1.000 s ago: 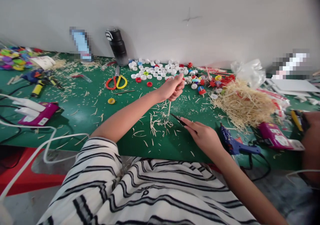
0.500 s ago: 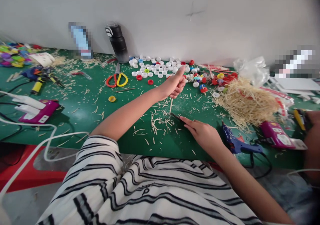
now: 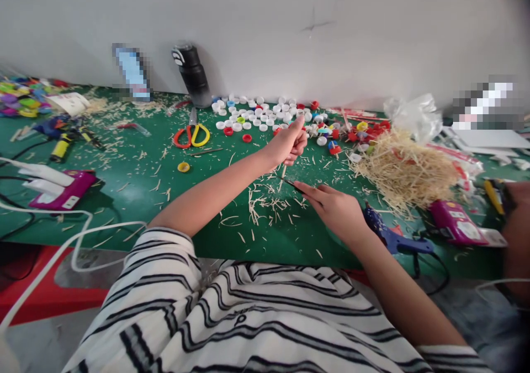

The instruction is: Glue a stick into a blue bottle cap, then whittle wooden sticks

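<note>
My left hand (image 3: 286, 144) is closed around a thin pale wooden stick (image 3: 284, 171), whose lower end points down at the table. Lower right, my right hand (image 3: 333, 210) grips a slim dark knife (image 3: 292, 184) between thumb and fingers. Its blade meets the stick just below my left fist. Curled wood shavings (image 3: 265, 203) lie on the green tabletop (image 3: 232, 240) under both hands. Beyond the left fist spread many white bottle caps (image 3: 269, 113), with a few red, blue and green ones among them.
Scissors (image 3: 191, 133) and a yellow cap (image 3: 184, 166) lie left, a black bottle (image 3: 191, 75) behind. On the right are a heap of thin sticks (image 3: 408, 169), a blue glue gun (image 3: 395, 235) and a purple power strip (image 3: 457, 224). Another person's arm (image 3: 517, 235) shows at the right edge.
My right hand has moved slightly up and left, bringing the knife higher along the stick, closer to my left fist. The left hand keeps its grip; the view has shifted a little.
</note>
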{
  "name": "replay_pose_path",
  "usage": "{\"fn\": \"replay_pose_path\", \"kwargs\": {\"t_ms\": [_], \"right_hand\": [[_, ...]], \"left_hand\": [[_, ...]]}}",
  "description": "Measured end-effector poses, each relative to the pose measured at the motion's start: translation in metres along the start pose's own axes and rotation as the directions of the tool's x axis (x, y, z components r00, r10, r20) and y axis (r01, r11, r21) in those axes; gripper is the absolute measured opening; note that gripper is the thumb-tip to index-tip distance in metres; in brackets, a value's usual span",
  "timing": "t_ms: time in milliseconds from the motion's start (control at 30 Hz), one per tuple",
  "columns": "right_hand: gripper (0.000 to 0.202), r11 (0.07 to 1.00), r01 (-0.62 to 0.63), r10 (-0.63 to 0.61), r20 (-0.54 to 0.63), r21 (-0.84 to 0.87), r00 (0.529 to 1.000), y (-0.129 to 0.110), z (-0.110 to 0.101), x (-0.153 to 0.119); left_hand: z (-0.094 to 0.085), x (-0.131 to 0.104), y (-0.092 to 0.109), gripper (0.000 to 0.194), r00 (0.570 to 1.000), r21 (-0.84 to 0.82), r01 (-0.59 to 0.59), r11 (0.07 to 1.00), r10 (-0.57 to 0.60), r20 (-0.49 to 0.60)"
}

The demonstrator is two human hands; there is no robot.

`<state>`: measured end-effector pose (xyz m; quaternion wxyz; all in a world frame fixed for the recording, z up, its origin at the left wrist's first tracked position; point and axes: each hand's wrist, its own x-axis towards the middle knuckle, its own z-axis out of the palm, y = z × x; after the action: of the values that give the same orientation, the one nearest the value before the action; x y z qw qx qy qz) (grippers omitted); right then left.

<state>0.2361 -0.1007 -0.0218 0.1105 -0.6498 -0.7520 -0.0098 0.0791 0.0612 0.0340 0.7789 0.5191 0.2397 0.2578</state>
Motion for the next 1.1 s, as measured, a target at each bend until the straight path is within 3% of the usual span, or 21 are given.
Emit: {"fn": "replay_pose_path", "kwargs": {"t_ms": [167,500,767,1000,1100], "right_hand": [[0.048,0.994,-0.064,0.054,0.108,0.086,0.993,-0.009,-0.002,0.011],[0.047,0.974,-0.116,0.097,0.104,0.195,0.990,-0.006,0.008,-0.014],[0.047,0.964,-0.121,0.097,0.113,0.235,0.989,-0.003,0.011,-0.017],[0.047,0.993,-0.107,0.101,0.108,0.057,0.989,-0.013,0.002,-0.002],[0.046,0.994,-0.096,0.089,0.111,0.061,0.990,-0.015,0.002,0.001]], "left_hand": [[-0.004,0.001,0.000,0.061,1.000,-0.017,-0.018,1.000,0.018,-0.020],[-0.007,0.003,-0.001,0.058,1.000,-0.106,-0.010,0.994,0.008,-0.019],[-0.009,0.005,-0.004,0.057,1.000,-0.161,-0.012,0.987,0.013,0.006],[-0.005,0.007,-0.007,0.058,0.996,-0.223,0.041,0.974,-0.022,0.084],[-0.005,0.005,-0.004,0.060,0.995,-0.249,0.065,0.966,-0.044,0.088]]}}
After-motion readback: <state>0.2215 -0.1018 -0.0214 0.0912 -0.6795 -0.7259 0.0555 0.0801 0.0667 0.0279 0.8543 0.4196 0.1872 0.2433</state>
